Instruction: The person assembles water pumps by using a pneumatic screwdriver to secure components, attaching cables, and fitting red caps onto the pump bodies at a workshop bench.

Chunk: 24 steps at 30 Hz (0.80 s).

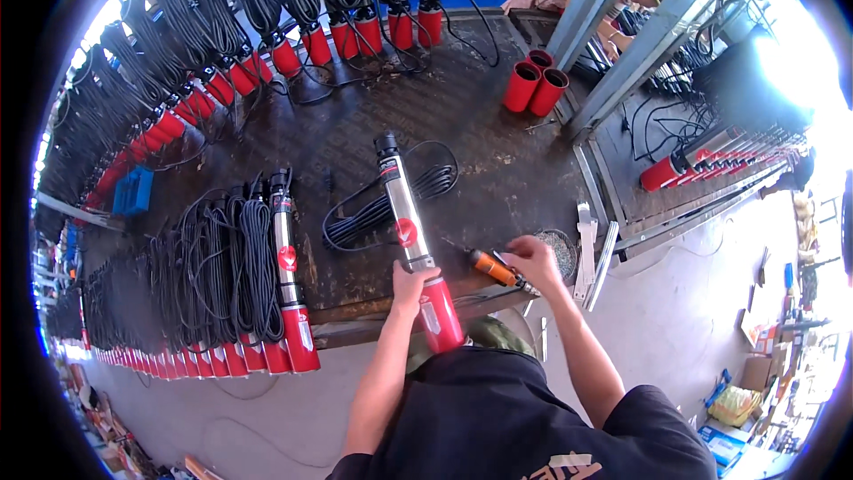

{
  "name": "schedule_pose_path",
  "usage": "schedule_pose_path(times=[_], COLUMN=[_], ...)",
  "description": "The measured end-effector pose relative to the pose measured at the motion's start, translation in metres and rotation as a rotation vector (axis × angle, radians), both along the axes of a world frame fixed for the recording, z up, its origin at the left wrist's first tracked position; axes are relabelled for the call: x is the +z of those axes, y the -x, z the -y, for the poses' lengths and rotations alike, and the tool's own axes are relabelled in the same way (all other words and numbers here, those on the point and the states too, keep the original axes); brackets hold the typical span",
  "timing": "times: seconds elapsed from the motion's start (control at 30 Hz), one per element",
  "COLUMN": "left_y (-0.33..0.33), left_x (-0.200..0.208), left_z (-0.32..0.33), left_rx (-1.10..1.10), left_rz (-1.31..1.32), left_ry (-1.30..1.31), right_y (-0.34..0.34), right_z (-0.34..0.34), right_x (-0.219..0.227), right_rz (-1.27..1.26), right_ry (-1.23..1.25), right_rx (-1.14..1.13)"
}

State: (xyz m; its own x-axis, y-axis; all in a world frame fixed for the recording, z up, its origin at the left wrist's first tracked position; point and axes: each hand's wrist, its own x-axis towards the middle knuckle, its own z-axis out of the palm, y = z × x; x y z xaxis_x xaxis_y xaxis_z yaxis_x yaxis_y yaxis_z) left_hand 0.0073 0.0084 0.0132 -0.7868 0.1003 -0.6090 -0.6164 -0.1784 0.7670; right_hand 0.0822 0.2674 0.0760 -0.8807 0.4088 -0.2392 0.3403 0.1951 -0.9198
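A slim submersible pump [409, 222], silver above and red below, lies slanted over the table's near edge, its red end close to my body. My left hand [414, 286] is closed around it where the silver meets the red. A coiled black cable [382, 213] lies behind the pump. To the right, my right hand [531, 262] has its fingers bent and pressed against an orange power screwdriver [494, 268], whose thin bit points left toward the pump. Part of the screwdriver's rear is hidden under this hand. A round dish of small metal parts [560, 253] sits beside my right hand.
Finished-looking pumps with bundled cables [222, 276] stand in a row at left; more line the far edge [284, 58]. Three red tubes [537, 82] stand near a metal post [613, 62]. A blue bin [132, 191] sits far left. Another person [622, 0] works beyond the posts.
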Motion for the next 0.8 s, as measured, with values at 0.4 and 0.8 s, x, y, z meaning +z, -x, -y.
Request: schedule_pose_path(times=[0.4,0.8], left_y=[0.007,0.008], left_x=[-0.014,-0.022], left_z=[0.016,0.022], left_rx=[-0.083,-0.108], left_rz=[0.005,0.035], left_ry=[-0.034,0.01], right_y=[0.064,0.04], right_z=[0.1,0.094], right_x=[-0.047,-0.109], right_rz=[-0.059,0.512], right_ry=[-0.034,1.338], right_rx=[0.46,-0.746])
